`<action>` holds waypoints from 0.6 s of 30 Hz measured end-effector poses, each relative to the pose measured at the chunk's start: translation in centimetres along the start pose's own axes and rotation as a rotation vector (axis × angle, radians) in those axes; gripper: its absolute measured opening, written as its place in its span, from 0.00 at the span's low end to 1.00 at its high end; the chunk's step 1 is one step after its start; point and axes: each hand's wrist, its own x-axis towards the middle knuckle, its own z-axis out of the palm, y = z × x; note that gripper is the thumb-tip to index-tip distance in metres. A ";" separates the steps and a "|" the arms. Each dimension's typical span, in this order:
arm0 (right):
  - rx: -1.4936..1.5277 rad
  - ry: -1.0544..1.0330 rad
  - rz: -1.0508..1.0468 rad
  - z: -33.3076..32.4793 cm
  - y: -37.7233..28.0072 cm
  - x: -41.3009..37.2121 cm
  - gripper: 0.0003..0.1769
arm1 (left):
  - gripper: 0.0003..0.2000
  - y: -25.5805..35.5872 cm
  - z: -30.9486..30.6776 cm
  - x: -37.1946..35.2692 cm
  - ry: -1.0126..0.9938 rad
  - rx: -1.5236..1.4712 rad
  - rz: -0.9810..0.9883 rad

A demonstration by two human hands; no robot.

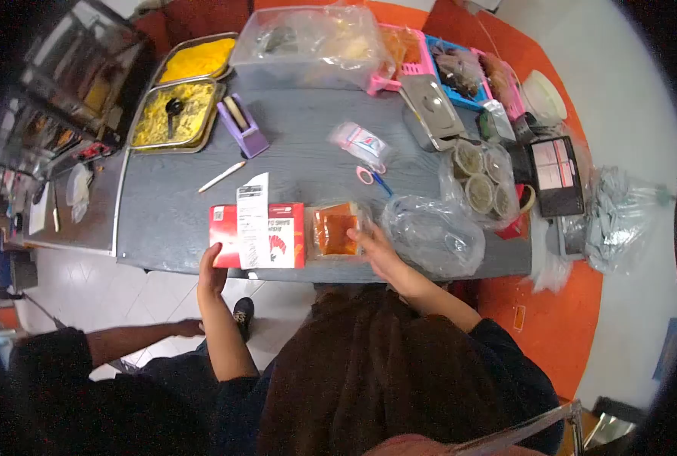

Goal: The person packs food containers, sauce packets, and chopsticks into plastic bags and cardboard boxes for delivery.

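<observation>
My left hand (212, 272) grips the left end of a red and white printed box (289, 228), which is at the table's front edge. A long paper receipt (253, 232) lies across the box and sticks up past its far side. My right hand (376, 252) holds a clear plastic pack with an orange-red sauce sachet (335, 234) in it, thumb on top. The pack is right beside the box's right end. Close to my right hand sits a crumpled clear plastic bag (433, 235). Scissors (375, 178) with pink and blue handles lie beyond.
Trays of yellow food (170, 114), a purple tape dispenser (241, 125) and a white pen (222, 176) are at left. A clear bin (304, 72) stands at the back. Lidded cups (479, 191) and a steel container (433, 114) are at right. Another person's arm (137, 340) is at lower left.
</observation>
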 end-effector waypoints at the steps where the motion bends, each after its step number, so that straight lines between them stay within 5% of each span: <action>1: -0.012 -0.013 -0.012 -0.3 0.3 0.1 0.38 | 0.17 -0.4 -0.4 -0.5 0.012 -0.029 -0.022; 18: -0.031 -0.050 -0.115 -0.8 -1.0 4.8 0.31 | 0.28 -1.8 0.5 -2.7 0.038 -0.036 0.037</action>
